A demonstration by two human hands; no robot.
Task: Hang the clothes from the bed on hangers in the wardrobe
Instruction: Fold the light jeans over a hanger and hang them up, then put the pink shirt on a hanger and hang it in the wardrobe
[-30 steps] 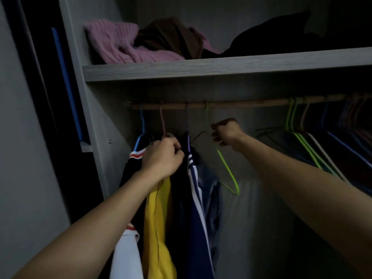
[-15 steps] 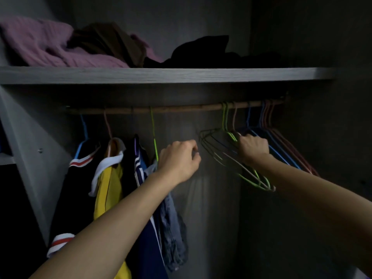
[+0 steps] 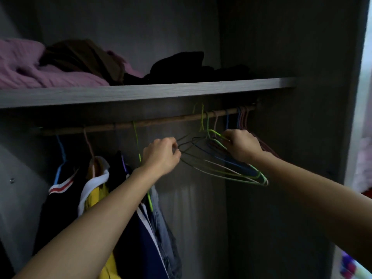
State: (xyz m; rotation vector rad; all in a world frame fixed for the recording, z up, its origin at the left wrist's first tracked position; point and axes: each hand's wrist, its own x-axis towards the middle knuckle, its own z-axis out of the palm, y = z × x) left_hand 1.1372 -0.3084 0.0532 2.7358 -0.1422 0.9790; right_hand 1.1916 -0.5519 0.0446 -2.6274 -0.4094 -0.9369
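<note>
Inside a dim wardrobe a wooden rail [image 3: 161, 122] runs under a grey shelf [image 3: 141, 92]. A bunch of empty wire hangers [image 3: 225, 168], green, blue and pink, hangs at the rail's right end. My left hand [image 3: 161, 156] pinches the dark left tips of these hangers. My right hand [image 3: 241, 146] grips the bunch near its necks. On the rail's left hang a black top with red and white trim [image 3: 58, 190], a yellow and white shirt [image 3: 94, 190], a navy garment [image 3: 145, 234] and jeans [image 3: 167, 238].
Folded clothes lie on the shelf: a pink knit [image 3: 40, 71], a brown piece [image 3: 84, 57] and black items [image 3: 181, 65]. The wardrobe's right side panel [image 3: 302, 137] stands close to the hangers. Beyond it at the far right is a bright strip [image 3: 364, 158] of the room.
The view has swung right along the rail. My left hand left the hung clothes and reached the hangers' left tips. My right hand moved to the hanger bunch and lifted it a little.
</note>
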